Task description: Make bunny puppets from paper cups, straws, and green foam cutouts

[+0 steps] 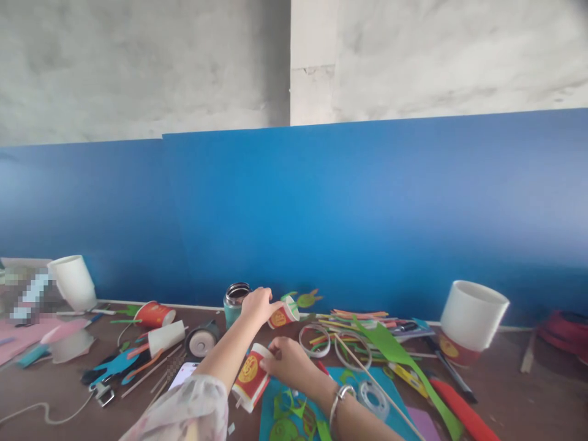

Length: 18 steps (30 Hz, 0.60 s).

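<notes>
My left hand (258,304) reaches to the back of the table, beside an open teal thermos (232,310). Its fingers are closed at a red and white paper cup (282,315) that lies tilted, with a green paper cut-out (309,298) at its mouth. Nearer to me, my right hand (290,362) pinches the rim of another red paper cup (250,372), tilted, with a yellow emblem and a short stick at its lower end. Green paper scraps (294,411) lie on a blue sheet (271,401) below my right wrist.
Tape rolls (315,340), coloured sticks (362,317), a yellow cutter (408,378) and red-handled scissors (462,411) lie at right. Stacked white cups (475,315) stand further right. A phone (182,373), black lid (202,340) and finished-looking cups (155,315) occupy the left. A blue partition (321,214) closes the back.
</notes>
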{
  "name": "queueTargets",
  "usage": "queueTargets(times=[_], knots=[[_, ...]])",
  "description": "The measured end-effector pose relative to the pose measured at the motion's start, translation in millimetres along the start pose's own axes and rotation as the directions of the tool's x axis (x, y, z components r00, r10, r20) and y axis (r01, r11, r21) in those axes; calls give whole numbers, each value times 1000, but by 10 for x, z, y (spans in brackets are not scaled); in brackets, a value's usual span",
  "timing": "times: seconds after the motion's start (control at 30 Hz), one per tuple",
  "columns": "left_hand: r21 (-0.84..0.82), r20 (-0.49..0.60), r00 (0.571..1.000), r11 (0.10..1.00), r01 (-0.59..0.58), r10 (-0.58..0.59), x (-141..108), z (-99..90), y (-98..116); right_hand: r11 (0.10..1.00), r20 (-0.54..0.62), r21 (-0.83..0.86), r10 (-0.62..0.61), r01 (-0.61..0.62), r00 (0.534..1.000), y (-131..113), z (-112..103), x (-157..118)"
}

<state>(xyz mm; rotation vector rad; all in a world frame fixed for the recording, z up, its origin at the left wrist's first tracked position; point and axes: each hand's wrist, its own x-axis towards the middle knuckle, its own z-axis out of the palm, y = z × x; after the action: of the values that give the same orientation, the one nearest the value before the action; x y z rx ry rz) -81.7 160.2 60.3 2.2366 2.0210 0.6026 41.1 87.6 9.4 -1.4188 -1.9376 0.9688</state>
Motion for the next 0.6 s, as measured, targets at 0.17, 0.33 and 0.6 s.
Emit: queueTargets(times=[0.17,0.33,0.6], knots=[[-27,14,988,988,-153,154,59,52,253,999,42,-33,-2,4,999,36,37,82],[-77,169,958,972,-222,232,164,195,471,1000,71,-15,-22,24,997,12,26,52],[-185,221,975,982,31,10,334,300,401,998,100,28,-58,56,993,-8,-27,0]])
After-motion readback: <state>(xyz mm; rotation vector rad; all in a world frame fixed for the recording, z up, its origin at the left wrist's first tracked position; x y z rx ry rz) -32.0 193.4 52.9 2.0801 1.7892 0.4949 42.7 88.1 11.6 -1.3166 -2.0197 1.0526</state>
